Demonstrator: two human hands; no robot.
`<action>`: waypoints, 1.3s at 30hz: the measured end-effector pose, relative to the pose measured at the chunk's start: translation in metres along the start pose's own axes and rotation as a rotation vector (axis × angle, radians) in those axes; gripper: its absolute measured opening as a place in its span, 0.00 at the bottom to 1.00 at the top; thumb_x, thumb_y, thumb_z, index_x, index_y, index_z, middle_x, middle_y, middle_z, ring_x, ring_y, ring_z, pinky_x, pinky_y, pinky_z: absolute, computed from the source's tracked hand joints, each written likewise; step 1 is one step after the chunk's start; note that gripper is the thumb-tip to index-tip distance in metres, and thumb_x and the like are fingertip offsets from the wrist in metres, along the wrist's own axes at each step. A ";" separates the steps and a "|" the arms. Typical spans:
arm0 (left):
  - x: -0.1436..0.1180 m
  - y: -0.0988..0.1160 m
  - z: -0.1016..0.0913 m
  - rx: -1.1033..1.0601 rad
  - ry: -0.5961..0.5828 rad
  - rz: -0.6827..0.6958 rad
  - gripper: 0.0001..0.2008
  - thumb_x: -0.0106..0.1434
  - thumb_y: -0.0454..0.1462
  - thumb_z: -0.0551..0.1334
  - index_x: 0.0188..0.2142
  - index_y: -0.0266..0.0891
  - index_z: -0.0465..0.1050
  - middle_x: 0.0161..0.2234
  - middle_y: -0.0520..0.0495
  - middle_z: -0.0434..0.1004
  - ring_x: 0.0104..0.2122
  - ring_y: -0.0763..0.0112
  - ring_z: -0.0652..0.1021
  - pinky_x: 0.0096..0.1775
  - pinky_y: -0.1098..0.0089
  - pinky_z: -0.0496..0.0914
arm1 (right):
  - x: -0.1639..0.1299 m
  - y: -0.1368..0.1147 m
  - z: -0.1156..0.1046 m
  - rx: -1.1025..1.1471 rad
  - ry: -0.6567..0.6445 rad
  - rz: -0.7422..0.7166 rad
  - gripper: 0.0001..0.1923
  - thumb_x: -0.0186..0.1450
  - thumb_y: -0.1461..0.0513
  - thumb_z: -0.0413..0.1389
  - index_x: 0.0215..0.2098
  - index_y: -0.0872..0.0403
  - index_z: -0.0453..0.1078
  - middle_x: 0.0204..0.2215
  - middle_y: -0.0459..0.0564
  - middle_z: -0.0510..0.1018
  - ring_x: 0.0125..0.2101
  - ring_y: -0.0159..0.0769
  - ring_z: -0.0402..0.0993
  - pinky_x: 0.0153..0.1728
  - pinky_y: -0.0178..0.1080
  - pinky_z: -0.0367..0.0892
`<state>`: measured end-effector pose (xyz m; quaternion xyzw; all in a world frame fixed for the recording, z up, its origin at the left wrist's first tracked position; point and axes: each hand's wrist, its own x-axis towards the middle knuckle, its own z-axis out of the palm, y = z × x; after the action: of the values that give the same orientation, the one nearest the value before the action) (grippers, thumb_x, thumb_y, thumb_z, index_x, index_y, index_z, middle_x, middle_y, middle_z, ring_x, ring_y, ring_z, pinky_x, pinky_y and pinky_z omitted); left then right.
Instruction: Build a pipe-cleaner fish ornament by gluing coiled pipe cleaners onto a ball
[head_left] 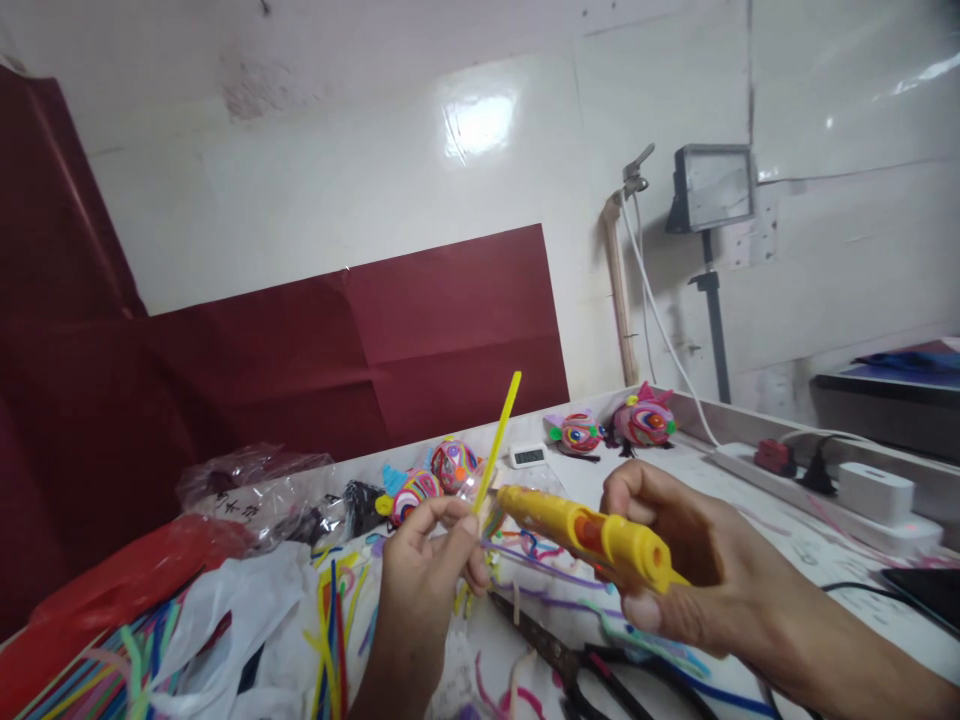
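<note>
Two hands are at work in the single head view, raised above a white table [780,530]. The left hand [427,560] pinches a yellow pipe cleaner [499,440] between thumb and fingertips, low on its length, so the upper part stands tilted and free. The right hand [675,570] is clenched around a yellow glue gun [592,535], its nozzle brought to the pipe cleaner just above the left fingertips; the low pinch appears meant to steady the stem while keeping the fingers below the tip. Beneath the hands lie black pliers [559,650] and loose coloured pipe cleaners [330,620], within easy reach. Further back stand finished colourful figures [645,420], beside a small digital display [529,455] whose digits are too small to read. A clear plastic bag [255,490] at left carries dark printed characters, not legible. A white power strip [750,465] runs along the right edge with a red plug [776,455] inserted and a white adapter [874,490] just beyond it. Dark red paper [337,350] covers the lower wall. No brand marking can be read on any item.
</note>
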<state>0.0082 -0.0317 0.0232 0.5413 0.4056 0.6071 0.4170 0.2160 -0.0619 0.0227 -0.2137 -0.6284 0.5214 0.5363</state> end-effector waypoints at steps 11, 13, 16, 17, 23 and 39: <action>-0.002 0.000 -0.001 0.013 0.011 0.001 0.10 0.53 0.40 0.64 0.31 0.37 0.68 0.12 0.56 0.68 0.15 0.78 0.67 0.21 0.77 0.60 | -0.003 0.000 0.005 -0.025 -0.024 0.080 0.23 0.52 0.61 0.68 0.34 0.50 0.58 0.26 0.38 0.66 0.24 0.25 0.59 0.22 0.29 0.54; -0.002 0.000 -0.001 0.011 0.008 0.001 0.10 0.53 0.40 0.65 0.31 0.37 0.68 0.12 0.56 0.68 0.15 0.78 0.67 0.21 0.77 0.60 | -0.004 0.001 0.006 -0.026 -0.037 0.078 0.22 0.52 0.62 0.68 0.34 0.50 0.58 0.27 0.38 0.66 0.25 0.26 0.59 0.23 0.29 0.54; 0.000 0.000 -0.001 0.013 0.008 -0.003 0.10 0.53 0.40 0.65 0.30 0.37 0.68 0.12 0.56 0.68 0.14 0.78 0.67 0.21 0.77 0.60 | -0.005 0.002 0.008 -0.040 -0.044 0.081 0.22 0.52 0.62 0.68 0.34 0.50 0.58 0.28 0.38 0.66 0.25 0.26 0.58 0.24 0.29 0.54; 0.000 0.000 -0.001 0.015 0.006 -0.003 0.10 0.53 0.40 0.65 0.31 0.37 0.68 0.12 0.56 0.68 0.14 0.78 0.67 0.21 0.77 0.60 | -0.005 0.002 0.008 -0.044 -0.045 0.082 0.22 0.52 0.61 0.68 0.34 0.50 0.58 0.28 0.38 0.66 0.25 0.26 0.57 0.24 0.29 0.54; -0.002 0.001 -0.001 0.015 0.010 0.002 0.10 0.53 0.40 0.65 0.31 0.37 0.69 0.12 0.55 0.68 0.14 0.77 0.67 0.21 0.77 0.60 | -0.006 0.011 0.005 -0.052 -0.063 0.042 0.21 0.54 0.59 0.66 0.35 0.50 0.58 0.29 0.40 0.66 0.26 0.27 0.59 0.24 0.30 0.55; -0.003 0.002 0.000 -0.010 0.003 0.009 0.09 0.54 0.39 0.65 0.31 0.37 0.68 0.12 0.56 0.68 0.15 0.78 0.66 0.21 0.77 0.60 | 0.002 -0.001 -0.002 -0.043 0.020 -0.003 0.22 0.53 0.59 0.67 0.35 0.49 0.58 0.26 0.39 0.67 0.24 0.26 0.59 0.22 0.28 0.55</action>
<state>0.0085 -0.0351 0.0239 0.5400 0.4007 0.6118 0.4166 0.2171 -0.0600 0.0239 -0.2294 -0.6343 0.5046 0.5388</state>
